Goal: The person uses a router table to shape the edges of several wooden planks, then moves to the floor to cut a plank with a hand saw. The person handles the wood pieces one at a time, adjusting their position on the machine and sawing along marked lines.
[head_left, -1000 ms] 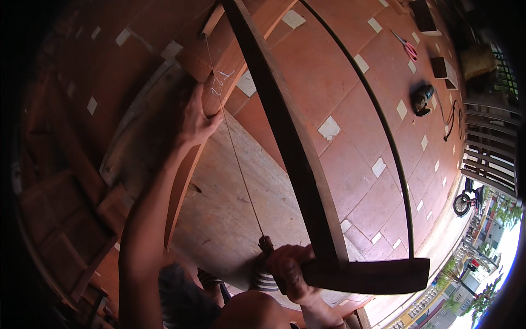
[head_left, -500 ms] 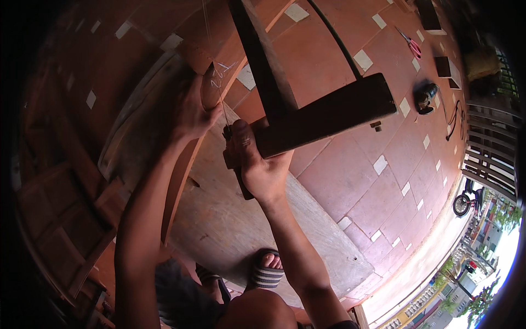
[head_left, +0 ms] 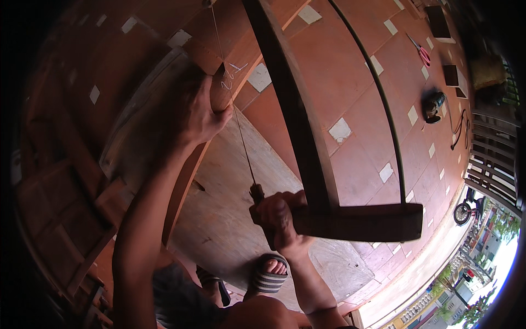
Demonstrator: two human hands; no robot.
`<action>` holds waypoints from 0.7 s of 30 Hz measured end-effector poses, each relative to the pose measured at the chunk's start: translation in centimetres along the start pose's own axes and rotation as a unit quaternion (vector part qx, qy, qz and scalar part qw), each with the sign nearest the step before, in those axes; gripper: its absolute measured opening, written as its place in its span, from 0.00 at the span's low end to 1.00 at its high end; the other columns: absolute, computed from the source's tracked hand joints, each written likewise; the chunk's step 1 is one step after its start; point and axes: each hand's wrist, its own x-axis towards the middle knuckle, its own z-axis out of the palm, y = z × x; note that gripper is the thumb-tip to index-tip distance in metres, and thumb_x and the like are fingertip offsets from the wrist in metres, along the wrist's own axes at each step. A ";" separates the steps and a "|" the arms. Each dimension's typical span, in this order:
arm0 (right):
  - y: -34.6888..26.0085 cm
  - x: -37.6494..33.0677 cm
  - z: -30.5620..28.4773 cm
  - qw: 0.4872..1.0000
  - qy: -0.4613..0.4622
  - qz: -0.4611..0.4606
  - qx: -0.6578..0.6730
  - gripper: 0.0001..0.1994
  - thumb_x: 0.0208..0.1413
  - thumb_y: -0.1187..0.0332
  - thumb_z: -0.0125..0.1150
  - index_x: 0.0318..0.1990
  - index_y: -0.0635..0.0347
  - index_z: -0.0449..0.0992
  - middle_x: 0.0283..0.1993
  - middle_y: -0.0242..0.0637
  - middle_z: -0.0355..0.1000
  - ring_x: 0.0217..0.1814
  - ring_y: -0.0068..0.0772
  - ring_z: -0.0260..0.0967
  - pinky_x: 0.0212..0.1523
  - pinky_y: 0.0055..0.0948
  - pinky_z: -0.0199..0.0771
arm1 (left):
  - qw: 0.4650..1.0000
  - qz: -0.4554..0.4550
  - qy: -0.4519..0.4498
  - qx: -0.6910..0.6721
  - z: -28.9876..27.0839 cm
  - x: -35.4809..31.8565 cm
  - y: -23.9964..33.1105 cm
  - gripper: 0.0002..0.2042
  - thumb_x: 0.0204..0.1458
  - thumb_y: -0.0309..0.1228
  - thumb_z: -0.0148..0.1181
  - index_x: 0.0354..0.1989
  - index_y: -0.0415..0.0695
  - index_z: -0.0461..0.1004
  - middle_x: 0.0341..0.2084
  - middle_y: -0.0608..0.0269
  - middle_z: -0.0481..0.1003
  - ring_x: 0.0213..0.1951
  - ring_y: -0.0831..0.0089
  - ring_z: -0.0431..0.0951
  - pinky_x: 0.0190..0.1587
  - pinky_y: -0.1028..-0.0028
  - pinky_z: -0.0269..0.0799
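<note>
Right hand: the right hand (head_left: 279,216) is closed in a fist around the handle end of the wooden frame saw (head_left: 307,159), low on the board.
Left hand: the left hand (head_left: 200,112) lies with fingers wrapped over the far end of a narrow wooden piece (head_left: 189,164), gripping it above and left of the right hand.
Saw: its thin blade (head_left: 238,129) runs from the right hand up past the left hand, just beside the wooden piece; its dark centre beam rises to the upper edge and its crossbar juts right from the fist.
Board: a wide pale plank (head_left: 219,219) lies under both hands on the red tiled floor (head_left: 356,82).
Foot: a striped sandal (head_left: 268,277) rests on the plank just below the right hand.
Far from the saw: a power tool (head_left: 432,105) and scissors (head_left: 421,51) lie on the tiles, upper right.
</note>
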 end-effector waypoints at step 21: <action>-12.1 20.2 7.4 0.968 -0.081 0.006 -0.236 0.13 0.58 0.67 0.64 0.24 0.65 0.77 0.19 0.35 0.73 0.22 0.27 0.74 0.25 0.28 0.75 | 0.966 0.245 -0.073 0.043 0.9 -1.5 10.2 0.33 0.48 0.43 0.74 0.61 0.39 0.73 0.57 0.55 0.75 0.65 0.61 0.70 0.74 0.46 0.50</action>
